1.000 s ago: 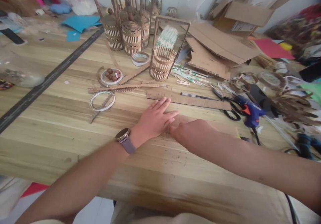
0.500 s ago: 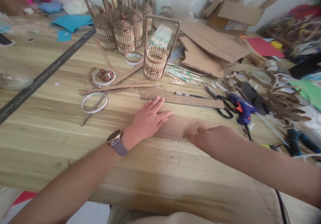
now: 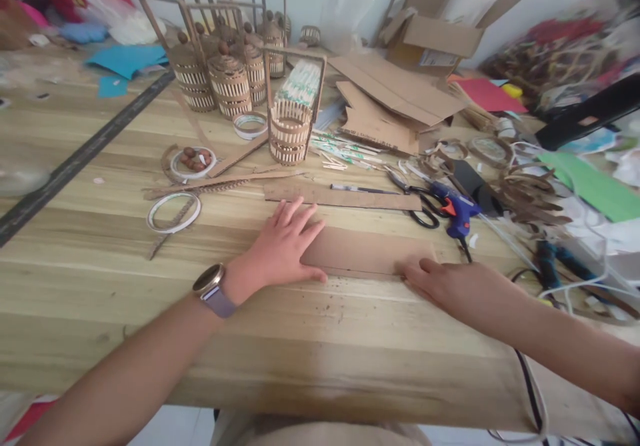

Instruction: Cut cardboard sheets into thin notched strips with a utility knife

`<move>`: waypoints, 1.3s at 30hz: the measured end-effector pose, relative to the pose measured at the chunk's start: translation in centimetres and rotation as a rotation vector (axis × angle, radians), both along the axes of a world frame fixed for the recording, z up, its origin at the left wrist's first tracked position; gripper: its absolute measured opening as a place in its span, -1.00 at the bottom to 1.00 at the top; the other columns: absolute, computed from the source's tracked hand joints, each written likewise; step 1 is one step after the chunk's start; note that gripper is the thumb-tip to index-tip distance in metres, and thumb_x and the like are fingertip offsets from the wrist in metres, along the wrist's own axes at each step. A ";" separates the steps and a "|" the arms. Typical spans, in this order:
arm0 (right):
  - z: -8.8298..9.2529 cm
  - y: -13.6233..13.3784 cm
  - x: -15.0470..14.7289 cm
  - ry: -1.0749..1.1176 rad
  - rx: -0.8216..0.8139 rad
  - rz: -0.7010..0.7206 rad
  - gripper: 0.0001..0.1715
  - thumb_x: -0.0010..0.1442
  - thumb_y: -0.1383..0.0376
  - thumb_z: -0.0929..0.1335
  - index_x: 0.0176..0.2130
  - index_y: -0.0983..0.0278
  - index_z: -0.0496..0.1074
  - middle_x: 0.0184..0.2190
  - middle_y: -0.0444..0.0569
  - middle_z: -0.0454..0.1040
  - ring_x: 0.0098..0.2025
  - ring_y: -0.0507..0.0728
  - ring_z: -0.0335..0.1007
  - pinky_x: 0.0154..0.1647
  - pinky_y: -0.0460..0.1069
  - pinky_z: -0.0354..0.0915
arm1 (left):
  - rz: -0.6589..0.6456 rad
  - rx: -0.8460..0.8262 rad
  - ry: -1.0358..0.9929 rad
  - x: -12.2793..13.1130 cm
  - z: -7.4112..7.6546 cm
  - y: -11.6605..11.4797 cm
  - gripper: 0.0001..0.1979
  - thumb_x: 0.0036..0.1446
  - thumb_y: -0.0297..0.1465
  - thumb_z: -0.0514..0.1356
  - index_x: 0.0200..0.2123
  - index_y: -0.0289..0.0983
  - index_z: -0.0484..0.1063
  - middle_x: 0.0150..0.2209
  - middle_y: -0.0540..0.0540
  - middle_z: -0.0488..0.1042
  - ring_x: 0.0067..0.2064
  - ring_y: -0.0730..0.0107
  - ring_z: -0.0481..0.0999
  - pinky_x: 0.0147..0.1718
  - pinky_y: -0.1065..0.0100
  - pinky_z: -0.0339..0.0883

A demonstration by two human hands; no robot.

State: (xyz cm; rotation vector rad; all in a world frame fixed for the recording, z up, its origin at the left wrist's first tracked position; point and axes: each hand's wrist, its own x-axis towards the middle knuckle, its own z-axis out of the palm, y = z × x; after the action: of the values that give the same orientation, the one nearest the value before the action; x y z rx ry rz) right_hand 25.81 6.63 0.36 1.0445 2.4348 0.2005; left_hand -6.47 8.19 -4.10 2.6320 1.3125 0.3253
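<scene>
A flat brown cardboard strip (image 3: 360, 249) lies on the wooden table, with a thin line running along its lower part. My left hand (image 3: 285, 246), with a watch on its wrist, rests palm down over the strip's left end, fingers spread. At the opposite end, my right hand (image 3: 425, 276) has its fingers curled together at the lower right corner of the strip; its fingertips are partly hidden and slightly blurred. Just beyond, a narrower cardboard strip (image 3: 340, 197) lies nearly parallel, with a pen (image 3: 360, 189) along its far edge.
Scissors (image 3: 425, 216) and a blue glue gun (image 3: 457, 209) lie to the right. Behind stand a small stick basket with a tall handle (image 3: 290, 136) and several lidded ones (image 3: 230, 86). Tape rolls (image 3: 174, 213) are at left. Cardboard sheets (image 3: 395, 89) and cables (image 3: 533, 393) lie at right.
My right hand has slid rightward along the cardboard strip to its right end. My left hand's fingers have spread wider, and more of the strip shows. The camera view has shifted slightly.
</scene>
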 end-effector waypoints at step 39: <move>4.4 1.2 -1.2 0.587 -0.282 -0.526 -0.64 0.31 0.02 0.14 -0.21 0.21 0.29 -0.57 -0.11 0.41 -0.55 0.12 0.37 -0.52 -0.03 0.17 | 0.611 -0.469 -0.860 -1.9 6.3 -4.3 -0.81 0.23 -0.21 0.11 -0.29 -0.21 0.32 -0.30 -0.02 0.46 -0.21 0.25 0.47 -0.28 0.28 0.36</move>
State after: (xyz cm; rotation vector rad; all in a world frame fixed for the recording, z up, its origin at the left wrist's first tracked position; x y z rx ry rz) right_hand 24.57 7.86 4.76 1.7317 2.4367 -0.6912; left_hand -8.39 3.85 2.17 1.3776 1.5365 0.9532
